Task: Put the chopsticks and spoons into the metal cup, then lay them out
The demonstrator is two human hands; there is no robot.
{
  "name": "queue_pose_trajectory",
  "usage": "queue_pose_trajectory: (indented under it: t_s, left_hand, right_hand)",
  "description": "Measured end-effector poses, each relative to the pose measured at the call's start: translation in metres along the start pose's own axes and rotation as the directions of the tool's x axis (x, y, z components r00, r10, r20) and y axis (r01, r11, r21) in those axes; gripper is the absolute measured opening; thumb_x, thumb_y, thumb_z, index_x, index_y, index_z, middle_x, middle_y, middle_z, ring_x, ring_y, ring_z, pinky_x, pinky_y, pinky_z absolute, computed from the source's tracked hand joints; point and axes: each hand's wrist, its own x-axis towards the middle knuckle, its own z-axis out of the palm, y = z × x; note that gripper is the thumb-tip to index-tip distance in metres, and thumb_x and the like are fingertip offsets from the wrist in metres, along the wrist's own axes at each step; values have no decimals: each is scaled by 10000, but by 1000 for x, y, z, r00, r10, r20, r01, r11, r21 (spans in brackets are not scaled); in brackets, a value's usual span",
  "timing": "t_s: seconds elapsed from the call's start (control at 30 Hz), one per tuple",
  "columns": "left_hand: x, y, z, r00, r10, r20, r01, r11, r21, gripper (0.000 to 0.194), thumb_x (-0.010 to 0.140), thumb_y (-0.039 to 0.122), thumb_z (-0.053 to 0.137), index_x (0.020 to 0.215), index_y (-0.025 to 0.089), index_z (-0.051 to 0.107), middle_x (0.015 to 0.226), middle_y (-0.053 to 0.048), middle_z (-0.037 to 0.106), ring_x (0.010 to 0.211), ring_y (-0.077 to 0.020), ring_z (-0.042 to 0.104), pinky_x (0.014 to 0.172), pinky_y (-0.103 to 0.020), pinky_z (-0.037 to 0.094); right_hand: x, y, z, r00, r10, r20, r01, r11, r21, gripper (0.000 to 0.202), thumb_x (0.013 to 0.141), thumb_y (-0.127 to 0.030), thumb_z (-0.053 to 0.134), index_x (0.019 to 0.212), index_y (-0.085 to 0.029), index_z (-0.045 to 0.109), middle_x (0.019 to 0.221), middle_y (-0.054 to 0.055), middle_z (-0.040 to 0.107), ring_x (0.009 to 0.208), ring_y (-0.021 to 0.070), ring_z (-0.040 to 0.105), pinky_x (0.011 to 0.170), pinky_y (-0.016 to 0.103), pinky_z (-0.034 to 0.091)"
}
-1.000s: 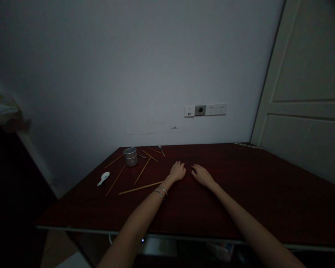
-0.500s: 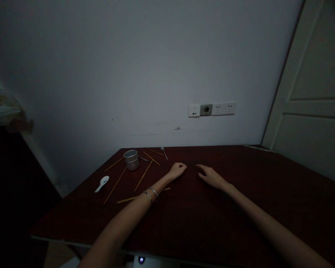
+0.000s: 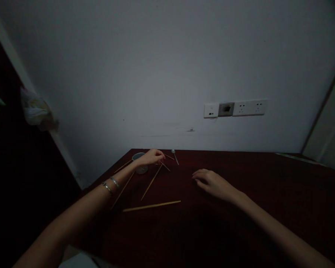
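My left hand (image 3: 153,156), with two silver bangles on its wrist, reaches over the far left of the table, its bent fingers slightly apart above several wooden chopsticks. Whether a fingertip touches one is hard to see. Partly hidden behind this hand is a grey metal cup (image 3: 142,169). A chopstick (image 3: 151,182) slants just below the fingers, and another chopstick (image 3: 152,206) lies closer to me. Beyond the fingertips rests a small long-handled spoon (image 3: 175,156). My right hand (image 3: 210,181) hovers low or rests at mid-table, fingers loosely extended, holding nothing.
The dark red table (image 3: 240,212) meets a pale wall with a row of sockets (image 3: 236,108). A flat strip (image 3: 298,159) lies along the far right edge. On the left hangs a plastic bag (image 3: 35,108) beside a dark piece of furniture. The light is dim.
My left hand has moved left from mid-table to the chopsticks by the cup, its fingers loosening. My right hand has come slightly nearer. The view has turned left, and my left arm covers the white spoon.
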Motion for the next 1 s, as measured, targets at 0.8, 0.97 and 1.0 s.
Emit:
queue_pose_trajectory:
  t_s: [0.8, 0.97, 1.0]
  left_hand:
    - [-83, -109, -41, 883, -466, -61, 448, 795, 410, 162, 665, 249, 485, 562, 151, 562, 532, -2, 578, 474, -101, 517, 458, -184, 363]
    - [-87, -130, -49, 850, -527, 20, 497, 813, 303, 152, 664, 237, 469, 616, 137, 574, 533, -15, 584, 432, -112, 511, 436, -201, 382]
    - [-87, -136, -51, 850, -526, 16, 502, 821, 271, 149, 660, 230, 470, 619, 132, 574, 527, -15, 579, 424, -108, 502, 427, -198, 378]
  right_hand:
    - [87, 4, 77, 989, 55, 137, -100, 934, 342, 289, 750, -244, 458, 942, -158, 657, 852, 56, 669, 764, 171, 606, 711, 285, 460]
    - [91, -5, 93, 973, 47, 226, -157, 852, 500, 280, 723, -240, 495, 921, -122, 654, 788, 56, 662, 706, 148, 591, 622, 246, 462]
    - [91, -8, 96, 971, 44, 237, -162, 845, 510, 278, 722, -240, 500, 920, -119, 654, 779, 56, 659, 700, 144, 588, 617, 242, 461]
